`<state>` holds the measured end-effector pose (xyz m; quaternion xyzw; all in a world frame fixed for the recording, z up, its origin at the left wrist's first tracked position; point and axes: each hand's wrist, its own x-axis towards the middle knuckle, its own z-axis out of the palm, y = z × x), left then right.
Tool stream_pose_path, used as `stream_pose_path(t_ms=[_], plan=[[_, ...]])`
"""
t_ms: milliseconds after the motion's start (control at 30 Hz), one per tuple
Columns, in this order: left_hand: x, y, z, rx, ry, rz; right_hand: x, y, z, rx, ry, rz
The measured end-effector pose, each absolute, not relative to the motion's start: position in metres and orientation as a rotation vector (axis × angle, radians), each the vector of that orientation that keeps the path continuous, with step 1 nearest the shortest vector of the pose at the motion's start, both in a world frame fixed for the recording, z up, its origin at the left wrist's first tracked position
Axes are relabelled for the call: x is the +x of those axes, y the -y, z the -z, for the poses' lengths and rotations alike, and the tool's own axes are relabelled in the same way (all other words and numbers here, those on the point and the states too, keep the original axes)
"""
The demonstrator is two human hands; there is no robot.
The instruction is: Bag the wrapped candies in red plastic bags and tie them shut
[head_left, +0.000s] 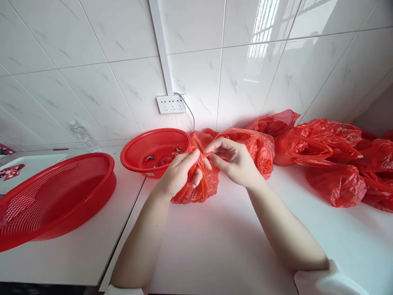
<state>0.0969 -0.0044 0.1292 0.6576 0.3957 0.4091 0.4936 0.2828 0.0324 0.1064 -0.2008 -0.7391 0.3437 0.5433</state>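
Note:
A filled red plastic bag (201,186) rests on the white table in the middle, below both hands. My left hand (181,171) is closed round the gathered neck of this bag, its thumb on top. Just to the right, my right hand (231,159) pinches a twisted end of the same bag between thumb and fingers. The two hands nearly touch. Part of the bag's neck is hidden by the fingers.
A round red basket (135,143) holding small items stands behind my left hand. A larger red basket (76,213) is at the left, near a white tray (39,159) and a clear bottle (84,136). Several red bags (336,184) line the wall at the right. A socket (171,104) is on the wall.

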Motion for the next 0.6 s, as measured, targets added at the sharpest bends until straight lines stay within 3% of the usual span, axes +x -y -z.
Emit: stream_pose_path(t_ms=[100,300,467,600], plan=[[0.089,-0.004,-0.126,1.404,-0.987,-1.095,0.287,-0.029,-0.109,-0.502,1.764,-0.679],[0.08,-0.016,-0.125,1.11,-0.918,-1.072,0.297,-0.018,-0.115,-0.337,2.303,-0.419],[0.085,0.006,-0.133,1.579,-0.87,-0.899,0.29,-0.019,-0.113,-0.352,2.064,-0.611],[0.09,0.02,-0.135,2.112,-0.954,-0.973,0.278,-0.028,-0.103,-0.398,1.81,-1.027]])
